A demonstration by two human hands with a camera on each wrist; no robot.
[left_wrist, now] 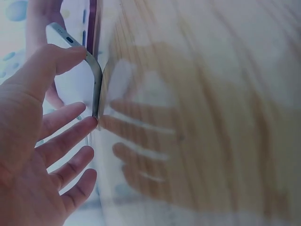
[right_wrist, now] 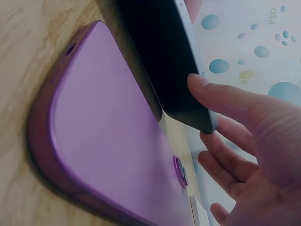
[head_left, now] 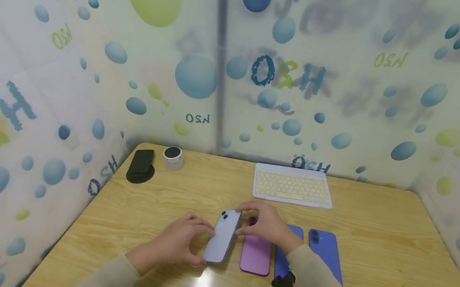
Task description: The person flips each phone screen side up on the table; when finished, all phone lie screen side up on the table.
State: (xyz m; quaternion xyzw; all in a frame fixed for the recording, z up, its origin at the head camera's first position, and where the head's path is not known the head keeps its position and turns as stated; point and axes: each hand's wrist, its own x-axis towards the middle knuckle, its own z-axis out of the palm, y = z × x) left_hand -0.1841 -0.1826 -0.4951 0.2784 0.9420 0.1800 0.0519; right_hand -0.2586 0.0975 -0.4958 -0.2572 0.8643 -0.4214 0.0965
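A light blue phone (head_left: pixel 222 237) stands tilted on the wooden table, its back with the cameras toward me in the head view. My left hand (head_left: pixel 175 241) holds its lower left part, thumb at the bottom edge and fingertips along the left edge. At the upper right, my right hand (head_left: pixel 267 224) pinches the phone. The right wrist view shows that thumb on the dark screen side (right_wrist: pixel 160 52), with the right edge raised off the table. Just right of it lies a purple phone (head_left: pixel 255 260), back up, partly under my right hand.
Two blue phones (head_left: pixel 327 248) lie farther right, partly covered by my right forearm. A white keyboard (head_left: pixel 294 185) lies at the back edge. Back left stand a white cylinder with a dark top (head_left: pixel 173 158) and a black stand-like object (head_left: pixel 141 164). Patterned curtains surround the table.
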